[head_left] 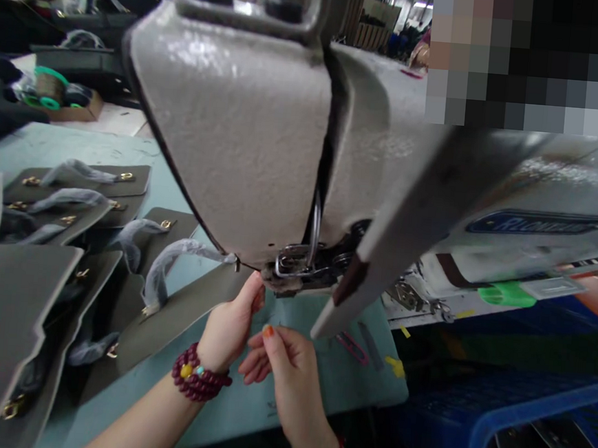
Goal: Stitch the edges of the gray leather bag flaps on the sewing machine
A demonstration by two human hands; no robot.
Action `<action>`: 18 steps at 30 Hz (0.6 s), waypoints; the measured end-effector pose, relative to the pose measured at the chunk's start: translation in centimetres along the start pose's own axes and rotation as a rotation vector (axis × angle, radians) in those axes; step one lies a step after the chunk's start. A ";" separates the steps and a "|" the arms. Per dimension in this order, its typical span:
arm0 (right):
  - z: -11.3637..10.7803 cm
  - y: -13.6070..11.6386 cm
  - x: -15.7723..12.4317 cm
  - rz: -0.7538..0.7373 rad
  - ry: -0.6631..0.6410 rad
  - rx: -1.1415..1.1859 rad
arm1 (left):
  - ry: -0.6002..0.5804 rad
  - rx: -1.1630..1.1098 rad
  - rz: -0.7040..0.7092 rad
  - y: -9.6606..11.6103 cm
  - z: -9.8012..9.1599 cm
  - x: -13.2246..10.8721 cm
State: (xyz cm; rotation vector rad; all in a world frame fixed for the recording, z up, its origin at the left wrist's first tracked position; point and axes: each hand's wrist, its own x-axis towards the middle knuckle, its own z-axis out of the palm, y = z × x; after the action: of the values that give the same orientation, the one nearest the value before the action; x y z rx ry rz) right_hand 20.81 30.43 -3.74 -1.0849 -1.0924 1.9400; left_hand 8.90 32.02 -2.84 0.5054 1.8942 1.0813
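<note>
A large grey sewing machine head (234,122) fills the middle of the head view. My left hand (232,322), with a dark red bead bracelet (199,375) at the wrist, is closed just below the machine's lower end, thumb up. What its fingers hold, if anything, is hidden. Close beside it on the right, my right hand (290,368) has its thumb and fingers drawn together, and I cannot make out anything between them. A dark grey bag panel (188,312) with a plastic-wrapped handle (172,259) lies against the left hand's far side.
More bag panels (8,298) overlap across the left of the pale green table (232,419). Pink thread snips (352,347) lie right of my hands. A blue crate (479,438) stands at lower right. A grey bar (407,225) slants across the view. Thread spools (50,90) sit at back left.
</note>
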 end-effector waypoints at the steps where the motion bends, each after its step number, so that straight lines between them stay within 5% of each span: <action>1: 0.0 -0.1 0.0 -0.007 -0.007 0.004 | 0.002 0.023 -0.017 0.2 0.1 -0.3; 8: -0.3 -0.4 -0.3 -0.028 -0.015 0.003 | 0.078 0.058 0.094 1.5 0.7 -1.7; 13: -0.5 -0.4 -0.4 -0.030 0.045 -0.019 | 0.122 -0.010 -0.039 2.4 1.6 -2.8; 18: -1.5 -0.7 0.0 -0.074 0.111 -0.073 | 0.113 -0.120 0.014 0.8 2.9 -2.6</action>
State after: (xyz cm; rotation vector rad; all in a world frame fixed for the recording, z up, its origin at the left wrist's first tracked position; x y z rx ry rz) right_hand 22.23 31.23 -3.61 -1.1610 -1.1337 1.7733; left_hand 12.66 32.05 -1.64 0.3970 1.9109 1.2476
